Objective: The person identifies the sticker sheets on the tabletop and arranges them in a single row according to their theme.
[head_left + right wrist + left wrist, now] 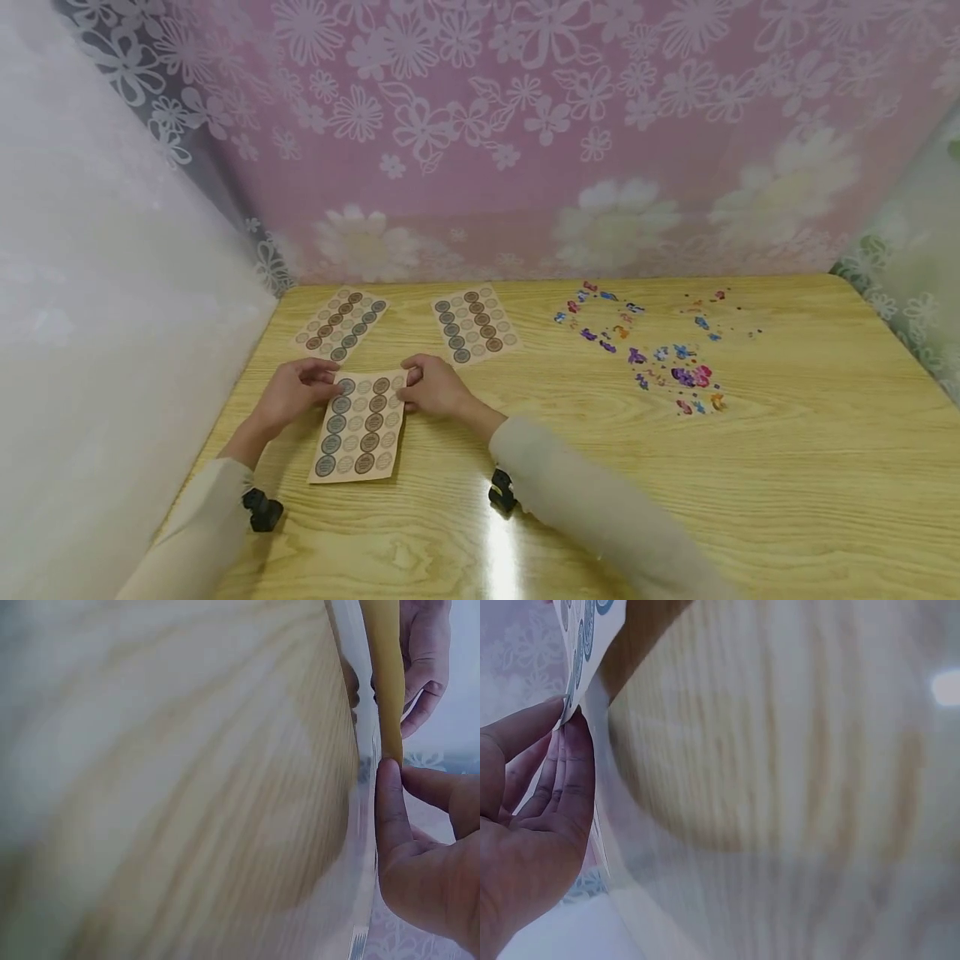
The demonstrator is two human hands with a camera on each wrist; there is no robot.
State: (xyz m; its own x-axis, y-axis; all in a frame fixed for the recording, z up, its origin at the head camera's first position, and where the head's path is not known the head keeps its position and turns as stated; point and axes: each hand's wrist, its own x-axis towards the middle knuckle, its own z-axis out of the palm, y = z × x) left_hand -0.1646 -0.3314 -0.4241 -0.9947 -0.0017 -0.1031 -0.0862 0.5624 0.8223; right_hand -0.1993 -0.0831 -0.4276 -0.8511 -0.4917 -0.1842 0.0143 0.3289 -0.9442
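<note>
A tan sticker sheet point(353, 433) with rows of round grey, brown and pale labels is held up by its two far corners, tilted above the table. My left hand point(295, 393) pinches its left corner between thumb and fingers. At the opposite corner, my right hand point(438, 387) pinches the sheet the same way. In the left wrist view, the left hand point(544, 802) grips the printed sheet point(585, 652) by its edge. The right wrist view has the sheet's plain tan back point(387, 682), with the right hand point(427, 847) pinching it.
Two similar sticker sheets lie flat behind the hands, one at the left point(341, 323) and one in the middle point(476, 323). Small colourful flower-like pieces point(690, 377) are scattered on the right half of the wooden table point(787, 483). A pink floral curtain point(480, 167) hangs behind.
</note>
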